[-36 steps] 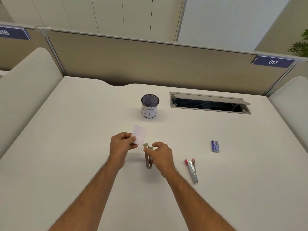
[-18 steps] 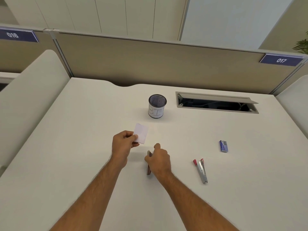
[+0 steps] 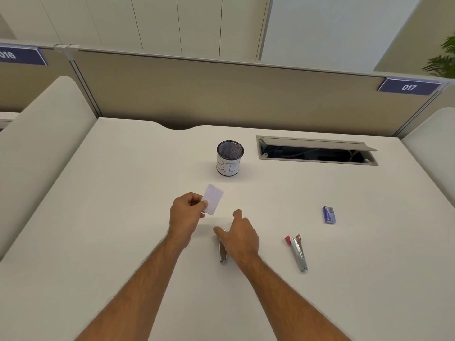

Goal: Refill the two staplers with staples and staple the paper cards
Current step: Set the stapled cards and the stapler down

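- Nearest us, our right hand [image 3: 238, 236] hovers over the stapler [image 3: 222, 252] lying flat on the desk [image 3: 123, 217]; fingers and thumb are spread and relaxed, and we cannot tell whether the palm touches the metal.
- That stapler looks small, rigid and fairly light, and we judge its smooth metal a little slippery. It is best taken by its long sides, thumb opposite fingers, clear of the mouth at the far end.
- To its right, well apart, lies the second stapler [image 3: 297, 252], red-tipped and bare metal, with free desk on all sides for a side grasp.
- Our left hand [image 3: 187, 212] pinches the card [image 3: 213, 199] by its near edge, thumb on top, holding it up off the desk.
- The card is thin, light and bendy. We judge it will flop or crease if squeezed hard, so a hold close to the edge to be stapled keeps it stiff.
- Farther right sits the small blue staple box [image 3: 329, 214]: light, easy to knock, pickable by its sides.
- Beyond the card stands the mesh cup [image 3: 230, 158], upright, near enough to bump on a forward reach.
- Behind it the open cable slot [image 3: 317, 151] is a hole small things could fall into. The desk's side edges are well off, so there is wide room.
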